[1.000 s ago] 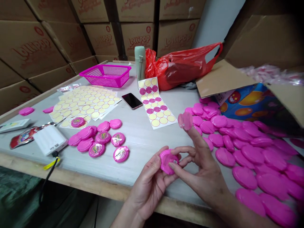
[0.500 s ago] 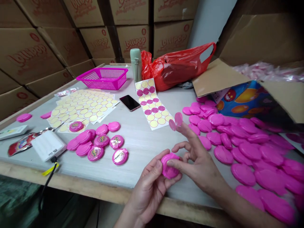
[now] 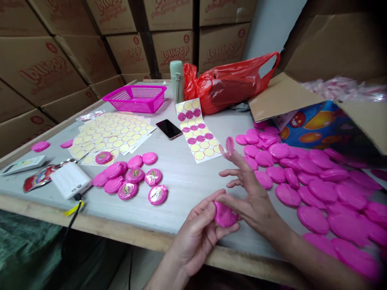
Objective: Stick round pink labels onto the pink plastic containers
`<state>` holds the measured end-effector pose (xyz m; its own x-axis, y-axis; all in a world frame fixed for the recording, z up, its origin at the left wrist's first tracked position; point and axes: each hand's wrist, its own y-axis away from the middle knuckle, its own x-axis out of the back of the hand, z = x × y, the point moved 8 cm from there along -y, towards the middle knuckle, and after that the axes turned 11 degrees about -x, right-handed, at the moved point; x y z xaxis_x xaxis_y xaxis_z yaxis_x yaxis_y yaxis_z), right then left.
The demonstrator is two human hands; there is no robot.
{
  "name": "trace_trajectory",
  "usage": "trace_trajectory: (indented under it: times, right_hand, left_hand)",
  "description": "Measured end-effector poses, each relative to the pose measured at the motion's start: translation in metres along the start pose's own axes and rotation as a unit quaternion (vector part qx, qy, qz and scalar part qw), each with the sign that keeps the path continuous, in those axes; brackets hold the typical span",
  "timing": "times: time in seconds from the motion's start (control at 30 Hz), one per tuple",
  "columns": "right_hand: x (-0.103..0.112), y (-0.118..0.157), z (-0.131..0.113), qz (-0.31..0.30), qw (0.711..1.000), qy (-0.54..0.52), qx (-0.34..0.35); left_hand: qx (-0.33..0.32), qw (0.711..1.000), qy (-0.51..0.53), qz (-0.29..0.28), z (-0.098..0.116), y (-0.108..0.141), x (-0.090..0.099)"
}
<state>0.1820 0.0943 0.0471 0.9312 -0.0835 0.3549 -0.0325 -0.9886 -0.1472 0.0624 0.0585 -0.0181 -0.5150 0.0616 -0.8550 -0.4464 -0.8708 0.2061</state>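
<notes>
A round pink plastic case (image 3: 225, 215) is gripped between the thumb and fingers of my left hand (image 3: 199, 233), over the table's front edge. My right hand (image 3: 255, 197) is beside it, its thumb at the case's upper edge and its other fingers stretched apart. Round pink stickers (image 3: 230, 146) cling to the raised fingertips of that hand. Behind them lies a sheet (image 3: 198, 131) bearing yellow circles and rows of pink stickers. To the right is a heap of plain pink cases (image 3: 314, 189). On the left, several pink cases (image 3: 127, 190) carry printed labels.
Label sheets (image 3: 111, 133) lie at left behind a white power bank (image 3: 71, 180) with a cable. Farther back are a phone (image 3: 169, 129), pink basket (image 3: 136, 98), green bottle (image 3: 177, 82) and red bag (image 3: 236, 82). An opened carton (image 3: 314, 125) stands at right.
My right thumb has moved from the face of the case to its upper edge, and the right fingers have spread further. The case has tilted slightly in my left hand.
</notes>
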Motion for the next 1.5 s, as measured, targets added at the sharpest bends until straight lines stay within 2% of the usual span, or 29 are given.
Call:
trace_trajectory:
  times: [0.1,0.23,0.3,0.5,0.63,0.7,0.8,0.83,0.93,0.97,1.03,1.07,1.1,1.13,1.2,1.23,1.33,1.4,1.43,1.5]
  right_hand:
    - [-0.007,-0.003,0.006,-0.025,0.999,0.016,-0.036]
    - [-0.003,-0.002,0.006,0.023,0.999,0.023,-0.037]
    - [-0.003,0.0,0.006,0.033,0.999,0.027,-0.02]
    - [-0.018,0.003,0.01,-0.046,0.992,0.11,0.039]
    - [-0.024,0.009,0.01,-0.105,0.975,0.176,0.086]
    - [-0.02,0.007,0.012,-0.1,0.981,0.148,0.077]
    - [-0.011,0.001,0.018,-0.049,0.995,0.083,0.038]
    - [-0.013,0.0,0.02,-0.054,0.994,0.092,0.037]
    - [-0.026,0.004,0.022,-0.126,0.977,0.158,0.067]
    - [-0.024,0.005,0.02,-0.13,0.975,0.162,0.074]
    - [-0.005,0.002,0.013,-0.077,0.986,0.128,0.068]
    - [0.009,-0.001,0.01,-0.036,0.993,0.096,0.055]
    - [0.022,-0.003,0.008,0.002,0.997,0.062,0.04]
    - [0.031,-0.005,0.008,0.029,0.999,0.03,0.024]
    - [0.037,-0.008,0.012,0.04,0.999,-0.016,-0.009]
    - [0.035,-0.009,0.015,0.034,0.999,-0.025,-0.022]
    - [0.021,-0.007,0.025,0.01,0.999,-0.014,-0.04]
    - [0.015,-0.005,0.028,0.007,0.999,-0.011,-0.044]
    - [0.014,-0.004,0.029,0.009,0.999,-0.016,-0.05]
    - [0.015,-0.006,0.028,0.022,0.998,-0.031,-0.056]
  left_hand:
    - [-0.005,0.999,-0.032,-0.005,-0.001,0.001,0.0]
    - [-0.004,0.999,-0.041,-0.019,-0.002,-0.001,-0.003]
    - [-0.01,0.999,-0.032,-0.004,-0.002,-0.003,0.0]
    - [-0.002,0.998,-0.009,0.062,-0.004,-0.005,0.01]
    - [-0.005,0.996,0.016,0.087,0.002,-0.007,0.013]
    - [-0.002,0.995,0.021,0.097,0.003,-0.007,0.014]
    - [0.0,0.996,0.019,0.087,0.001,-0.009,0.013]
    - [-0.003,0.996,0.016,0.084,0.001,-0.01,0.012]
    - [-0.005,0.994,0.004,0.106,0.002,-0.01,0.016]
    - [-0.005,0.993,-0.007,0.116,0.004,-0.01,0.018]
    - [-0.013,0.991,-0.071,0.116,0.012,-0.009,0.021]
    - [-0.03,0.984,-0.146,0.1,0.018,-0.009,0.02]
    - [-0.056,0.962,-0.26,0.066,0.026,-0.01,0.017]
    - [-0.084,0.916,-0.392,0.022,0.033,-0.011,0.012]
    - [-0.122,0.785,-0.605,-0.054,0.033,-0.013,-0.001]
    - [-0.128,0.729,-0.667,-0.084,0.028,-0.015,-0.006]
    - [-0.142,0.617,-0.76,-0.146,0.007,-0.023,-0.02]
    - [-0.194,0.534,-0.806,-0.169,0.008,-0.023,-0.032]
    - [-0.228,0.51,-0.814,-0.156,0.018,-0.02,-0.035]
    - [-0.289,0.512,-0.806,-0.068,0.056,-0.008,-0.026]
